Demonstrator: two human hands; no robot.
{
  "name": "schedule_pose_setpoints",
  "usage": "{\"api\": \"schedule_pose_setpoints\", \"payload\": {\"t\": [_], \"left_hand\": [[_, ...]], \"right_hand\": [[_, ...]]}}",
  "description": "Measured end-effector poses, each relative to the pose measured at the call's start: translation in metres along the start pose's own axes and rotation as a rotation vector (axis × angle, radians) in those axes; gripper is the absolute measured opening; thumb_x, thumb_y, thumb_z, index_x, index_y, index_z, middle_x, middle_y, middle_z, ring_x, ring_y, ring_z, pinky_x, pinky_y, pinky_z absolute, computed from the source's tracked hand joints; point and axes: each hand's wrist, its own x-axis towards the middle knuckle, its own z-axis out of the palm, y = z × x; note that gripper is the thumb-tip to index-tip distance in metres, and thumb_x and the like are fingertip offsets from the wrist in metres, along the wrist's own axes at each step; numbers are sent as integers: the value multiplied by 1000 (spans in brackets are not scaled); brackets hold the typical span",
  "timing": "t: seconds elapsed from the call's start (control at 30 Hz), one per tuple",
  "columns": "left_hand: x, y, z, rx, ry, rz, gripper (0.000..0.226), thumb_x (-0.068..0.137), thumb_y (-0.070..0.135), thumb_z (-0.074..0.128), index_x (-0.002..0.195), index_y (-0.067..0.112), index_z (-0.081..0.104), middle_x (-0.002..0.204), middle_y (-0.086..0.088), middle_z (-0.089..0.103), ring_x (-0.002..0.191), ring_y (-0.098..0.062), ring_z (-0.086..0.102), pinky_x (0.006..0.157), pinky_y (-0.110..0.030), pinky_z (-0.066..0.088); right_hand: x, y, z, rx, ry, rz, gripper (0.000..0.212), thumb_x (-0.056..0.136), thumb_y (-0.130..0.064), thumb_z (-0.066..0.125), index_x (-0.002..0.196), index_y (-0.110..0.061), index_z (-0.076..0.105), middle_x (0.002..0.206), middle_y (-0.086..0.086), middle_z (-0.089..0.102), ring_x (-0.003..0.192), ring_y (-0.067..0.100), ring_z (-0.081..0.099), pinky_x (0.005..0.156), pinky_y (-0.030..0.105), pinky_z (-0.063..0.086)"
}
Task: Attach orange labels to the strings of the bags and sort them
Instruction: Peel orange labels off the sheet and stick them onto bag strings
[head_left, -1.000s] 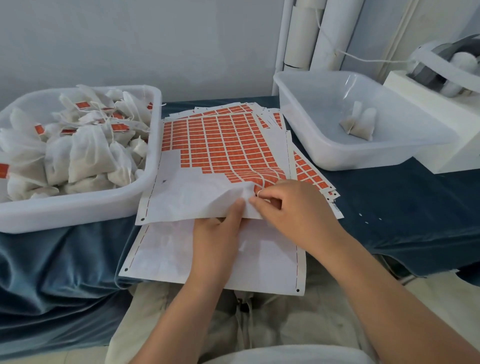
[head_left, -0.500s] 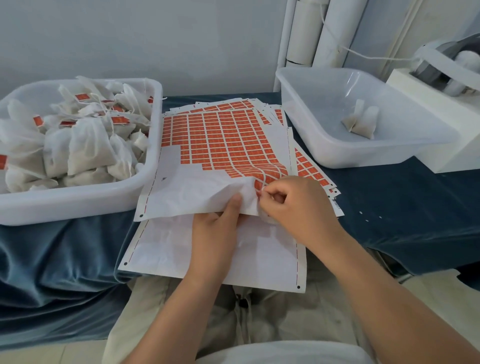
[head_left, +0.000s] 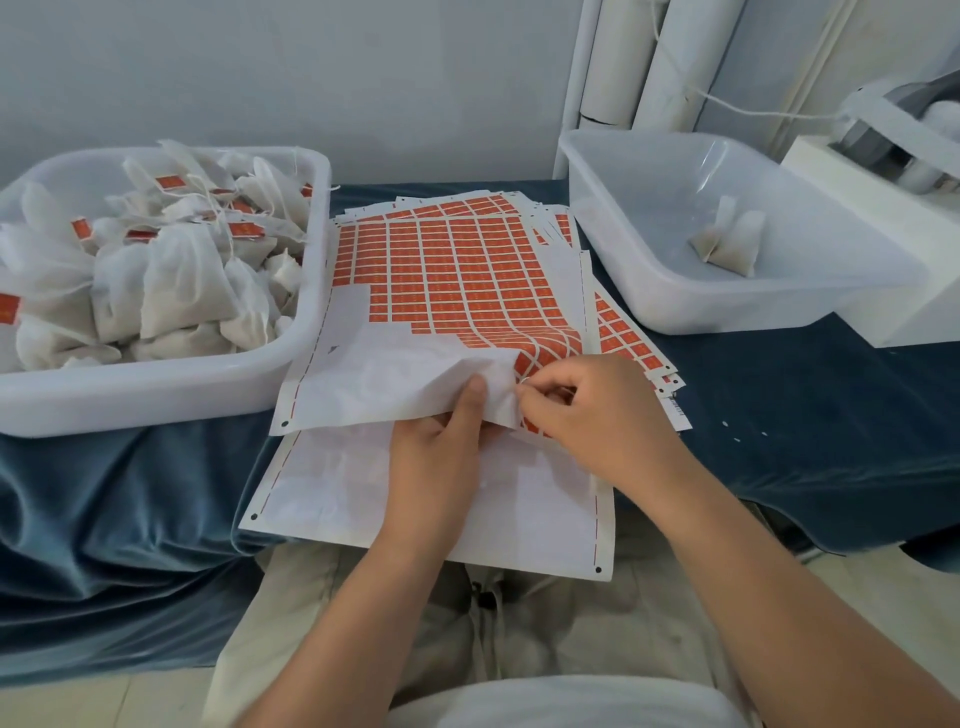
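Observation:
A sheet of orange labels (head_left: 457, 275) lies in the middle of the blue-covered table, its near part bare white backing. My left hand (head_left: 436, 457) pinches the lifted, crumpled near edge of that sheet with thumb on top. My right hand (head_left: 597, 410) pinches at an orange label on the bent edge, right beside my left thumb. The white tub at left (head_left: 171, 384) is heaped with white bags (head_left: 171, 280), several carrying orange labels on their strings. In the clear tub at right (head_left: 675, 306) lie two bags (head_left: 730, 244).
More label sheets (head_left: 628, 343) are stacked under the top one, and an empty backing sheet (head_left: 337, 488) hangs over the table's near edge. A white machine (head_left: 893, 171) with a string feed stands at the far right. White pipes (head_left: 639, 62) rise behind.
My right hand's fingers have worked along the bent sheet edge, and the left thumb has shifted slightly up it. The view has tilted a little.

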Motion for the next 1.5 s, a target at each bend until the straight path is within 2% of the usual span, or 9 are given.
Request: {"api": "schedule_pose_setpoints", "payload": {"t": [0.17,0.33,0.67,0.8,0.87,0.93,1.13,1.3,1.5], "left_hand": [[1,-1,0,7,4,-14,27,109,36,55,125,28,74,113,14,78,108,-3,72,99,-35,59],[1,-3,0,-10,15,-52,31,109,44,50,124,31,74,110,16,79,103,-3,74,87,-29,62],[9,3,-9,-292,-158,-225,20,106,42,58,119,42,73,118,1,80,110,-23,77,95,-44,62],[15,22,-30,-5,-607,-368,53,90,66,67,109,18,80,106,-11,82,93,-25,80,73,-27,64],[13,29,-45,162,-996,-305,52,95,65,61,108,20,82,107,-11,81,85,-22,80,68,-22,60],[11,35,-50,169,-1119,-248,46,100,59,57,123,24,76,113,-7,80,87,-19,79,68,-21,59],[0,42,-14,-188,-340,-191,45,79,63,71,116,38,77,115,6,79,97,-15,78,65,-19,58],[-7,43,-8,-379,-242,-300,27,84,46,73,103,30,85,111,-1,81,84,-7,76,57,-14,55],[-10,47,-7,-332,-120,-245,17,99,42,66,105,37,82,113,6,80,91,-7,75,71,-27,48]], "right_hand": [[0,0,-2,-44,17,-6,27,94,-30,67,70,-19,74,63,-4,67,65,17,62,62,39,52],[8,8,-18,112,-36,120,24,96,-32,67,76,-25,78,77,-16,74,78,3,69,66,19,50],[8,5,-61,465,244,313,16,96,-37,67,86,-34,79,88,-13,80,79,9,78,73,38,61],[4,-2,-62,554,182,324,14,97,-37,67,89,-34,80,92,-10,81,84,12,79,69,36,62],[3,-6,-59,594,150,328,14,97,-38,68,90,-35,79,93,-10,81,85,11,79,62,26,61],[2,-11,-52,659,108,341,14,97,-37,68,92,-30,80,93,-8,81,85,12,79,67,28,61],[-6,-29,-23,751,54,276,18,95,-36,67,84,-28,80,60,-8,60,55,6,49,61,24,48],[-11,-36,-9,757,71,305,28,101,-33,65,75,-31,74,62,1,53,55,8,46,63,22,47],[-11,-34,-4,741,85,277,25,102,-35,64,80,-32,76,60,-5,55,55,6,49,61,18,48]]}}
